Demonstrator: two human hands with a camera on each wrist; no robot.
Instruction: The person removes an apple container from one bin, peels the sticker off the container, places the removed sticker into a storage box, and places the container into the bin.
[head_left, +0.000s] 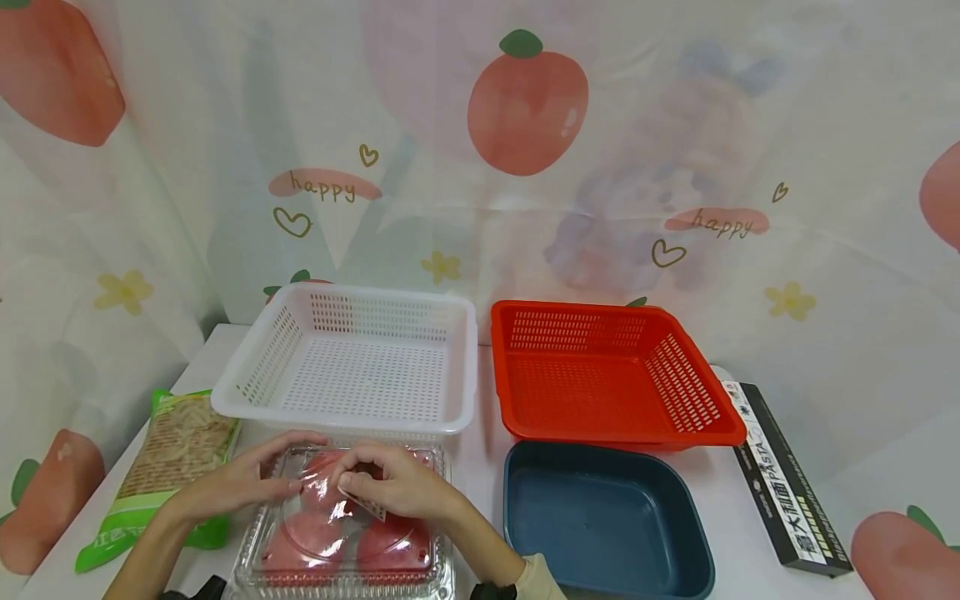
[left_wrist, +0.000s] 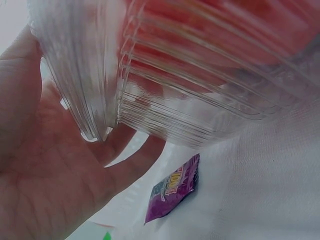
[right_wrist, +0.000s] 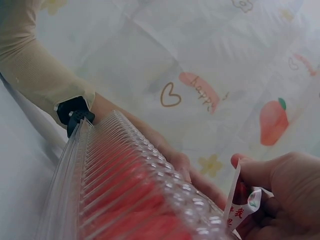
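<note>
A clear plastic clamshell box (head_left: 322,575) with several round red fruits (head_left: 386,550) inside stands at the front of the table, its lid down. My left hand (head_left: 236,483) holds the box at its far left corner; in the left wrist view the fingers reach round the ribbed side. Over the lid, my right hand (head_left: 401,482) pinches a small label (head_left: 367,504) between thumb and fingers. The right wrist view shows that label as white with red characters, bent and lifted at one end. Whether its other end touches the lid I cannot tell.
Behind the box stands a white basket (head_left: 345,425), with a red basket (head_left: 517,429) beside it. A dark blue tub (head_left: 600,575) is at the right, near a black pasta box (head_left: 787,492). A green bag (head_left: 172,450) lies left; a purple packet (left_wrist: 173,190) shows near the clamshell.
</note>
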